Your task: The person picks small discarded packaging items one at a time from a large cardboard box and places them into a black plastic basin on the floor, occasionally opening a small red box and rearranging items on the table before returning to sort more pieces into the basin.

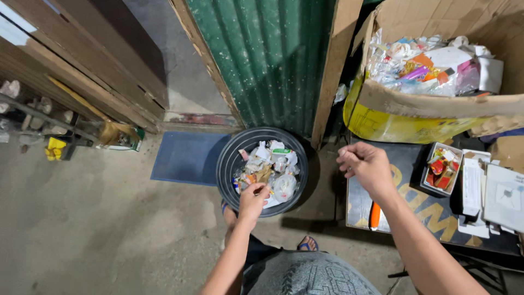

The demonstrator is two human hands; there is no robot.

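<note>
Big carton (436, 104) of wrappers far right, small box (443, 170) right. My left hand (254, 199) pinches a scrap over the black bin (228, 164), half-full w/ crumpled wrappers, centre. Right hand (367, 164) clenched, apart.

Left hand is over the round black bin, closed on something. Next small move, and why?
Probably open the left hand and let go: it is closed on a small scrap directly above the round black bin, which already holds wrappers. The right hand hovers loosely curled above the dark table.
</note>
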